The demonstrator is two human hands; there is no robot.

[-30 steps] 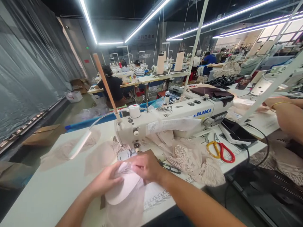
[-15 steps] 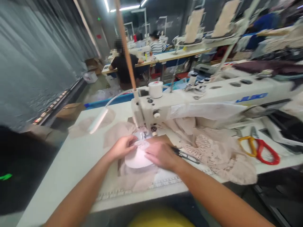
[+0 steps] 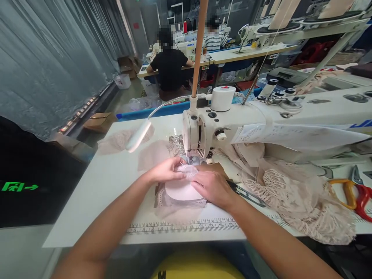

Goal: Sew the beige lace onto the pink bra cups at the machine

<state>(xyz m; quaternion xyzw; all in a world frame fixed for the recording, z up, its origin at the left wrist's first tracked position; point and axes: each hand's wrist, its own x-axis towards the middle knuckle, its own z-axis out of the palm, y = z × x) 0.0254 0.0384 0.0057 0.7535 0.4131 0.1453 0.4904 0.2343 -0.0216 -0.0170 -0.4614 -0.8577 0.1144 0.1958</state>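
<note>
A pale pink fabric piece with a smooth rounded panel (image 3: 181, 190) and a lacy upper edge lies below the needle area of a white sewing machine (image 3: 195, 133). My left hand (image 3: 167, 170) holds its left edge between thumb and fingers, close to the presser foot. From the right, my right hand (image 3: 213, 186) grips the lacy part, fingers bent and pressed onto it. Whether the needle is in the cloth cannot be made out. Under the piece shows sheer fabric (image 3: 180, 215) with a lace trim.
Black thread snips (image 3: 247, 193) lie right of my right hand, beside a heap of beige lace fabric (image 3: 290, 193). Scissors (image 3: 348, 193) with yellow and red handles are farther right. A lamp (image 3: 139, 135) overhangs sheer pieces at left. A ruler strip (image 3: 186, 228) lines the front edge. Two people sit beyond.
The view has shifted and sharpened, so the machine and table appear farther right and closer. Both hands stay on the fabric piece near the presser foot, with little visible movement against it.
</note>
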